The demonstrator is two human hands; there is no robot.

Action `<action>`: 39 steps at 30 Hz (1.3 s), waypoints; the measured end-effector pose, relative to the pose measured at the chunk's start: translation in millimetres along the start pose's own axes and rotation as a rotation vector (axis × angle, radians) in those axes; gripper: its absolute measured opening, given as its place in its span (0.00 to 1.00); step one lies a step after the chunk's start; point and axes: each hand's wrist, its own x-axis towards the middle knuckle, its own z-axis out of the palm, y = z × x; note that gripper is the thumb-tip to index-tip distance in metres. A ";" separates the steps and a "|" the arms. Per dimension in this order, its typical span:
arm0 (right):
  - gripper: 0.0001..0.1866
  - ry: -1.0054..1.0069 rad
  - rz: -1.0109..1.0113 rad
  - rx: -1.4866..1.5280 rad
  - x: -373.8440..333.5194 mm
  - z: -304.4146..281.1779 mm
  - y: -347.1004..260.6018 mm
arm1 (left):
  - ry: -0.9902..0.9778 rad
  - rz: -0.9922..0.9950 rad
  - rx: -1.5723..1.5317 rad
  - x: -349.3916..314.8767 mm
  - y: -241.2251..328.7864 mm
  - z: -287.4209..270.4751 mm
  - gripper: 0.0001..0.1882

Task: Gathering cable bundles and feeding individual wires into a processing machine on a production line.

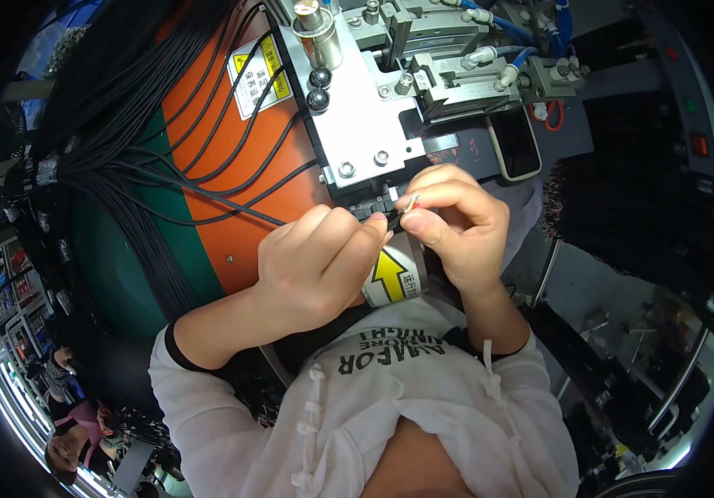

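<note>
My left hand is closed, thumb and forefinger pinching what looks like the end of a black cable; the grip itself is mostly hidden. Close beside it, my right hand pinches small red and white wire ends between thumb and forefinger. The fingertips of both hands nearly meet just in front of a dark clamp block at the near edge of a metal fixture plate. Several black cables run from the left toward the fixture and my left hand.
An orange and green round surface lies under the cables. Pneumatic cylinders with blue hoses stand at the back right, near a phone-like device. Dark cable bundles hang at the right. Another person is at the lower left.
</note>
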 end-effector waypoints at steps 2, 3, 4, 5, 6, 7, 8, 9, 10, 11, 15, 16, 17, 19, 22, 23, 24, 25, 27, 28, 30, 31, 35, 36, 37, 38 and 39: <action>0.08 0.020 -0.116 -0.149 0.0 0.8 0.0 | 0.005 0.016 0.033 -2.6 -1.8 2.9 0.11; 0.07 0.043 -0.233 -0.297 0.2 1.6 -0.8 | 0.009 0.035 0.065 -3.6 -3.3 4.0 0.10; 0.07 0.066 -0.350 -0.445 0.4 2.0 -1.8 | 0.012 0.055 0.098 -4.1 -4.5 4.4 0.10; 0.07 0.066 -0.350 -0.446 0.6 1.6 -3.7 | 0.013 0.055 0.098 -4.1 -5.2 4.1 0.10; 0.06 0.035 -0.348 -0.517 0.8 0.5 -6.6 | 0.006 0.069 0.126 -4.1 -5.9 3.7 0.10; 0.06 0.004 -0.346 -0.588 1.0 -1.1 -9.4 | -0.001 0.083 0.154 -4.1 -6.6 3.4 0.10; 0.06 -0.029 -0.344 -0.659 0.8 -3.1 -11.2 | -0.007 0.096 0.183 -4.4 -6.8 3.7 0.11; 0.06 -0.031 -0.345 -0.660 0.4 -5.8 -12.3 | -0.005 0.095 0.183 -4.5 -7.1 4.5 0.11; 0.06 -0.073 -0.162 -0.517 -0.1 -9.2 -13.5 | -0.003 0.092 0.173 -4.7 -7.5 5.4 0.12; 0.06 -0.113 0.019 -0.372 -0.6 -12.4 -14.4 | -0.001 0.090 0.164 -4.9 -7.8 6.2 0.13; 0.05 -0.092 0.281 -0.005 -0.1 -17.3 -8.6 | -0.048 0.083 0.187 -2.2 -4.7 5.3 0.17; 0.05 -0.063 0.321 0.106 0.3 -17.4 -5.6 | -0.073 0.080 0.203 -1.2 -3.2 4.5 0.19; 0.05 -0.065 0.322 0.106 0.6 -17.3 -2.4 | -0.073 0.078 0.204 -0.5 -1.0 3.5 0.19; 0.05 -0.047 0.107 -0.251 0.5 -17.6 4.8 | -0.201 0.027 0.205 0.2 5.7 2.2 0.21; 0.05 -0.035 -0.037 -0.510 2.6 -12.3 10.8 | -0.286 -0.035 0.221 0.1 8.8 5.4 0.23; 0.05 -0.028 -0.073 -0.592 4.2 -8.1 12.4 | -0.307 -0.066 0.238 0.3 8.5 6.2 0.23; 0.05 -0.020 -0.109 -0.674 5.2 -5.9 13.3 | -0.328 -0.097 0.256 0.6 8.4 6.7 0.24; 0.05 -0.022 -0.109 -0.673 4.9 -5.6 12.9 | -0.328 -0.099 0.257 0.8 9.4 6.9 0.24; 0.05 -0.069 -0.084 -0.702 1.9 -6.3 10.0 | -0.315 -0.130 0.245 0.2 13.2 6.3 0.24; 0.04 -0.092 -0.072 -0.717 1.1 -6.9 9.3 | -0.309 -0.145 0.239 0.2 14.3 6.3 0.24; 0.04 -0.049 -0.120 -0.684 3.1 -5.4 16.7 | -0.306 -0.116 0.257 0.6 12.3 6.8 0.23; 0.04 -0.004 -0.167 -0.652 4.1 -4.4 22.2 | -0.302 -0.085 0.274 0.9 10.5 7.3 0.22; 0.04 0.086 -0.043 -0.516 -0.6 -0.8 29.5 | -0.296 -0.041 0.262 0.6 4.8 7.4 0.22; 0.04 0.107 0.040 -0.465 -2.2 0.1 30.7 | -0.292 -0.034 0.248 0.4 3.5 7.3 0.22; 0.04 0.109 0.038 -0.463 -4.2 0.1 33.1 | -0.293 -0.031 0.249 -0.2 2.0 7.7 0.22; 0.04 0.106 0.131 -0.323 -5.3 -1.6 36.2 | -0.275 -0.030 0.242 -0.9 0.6 8.7 0.21; 0.04 0.101 0.223 -0.184 -6.7 -4.0 40.4 | -0.257 -0.029 0.235 -2.1 -1.1 10.1 0.21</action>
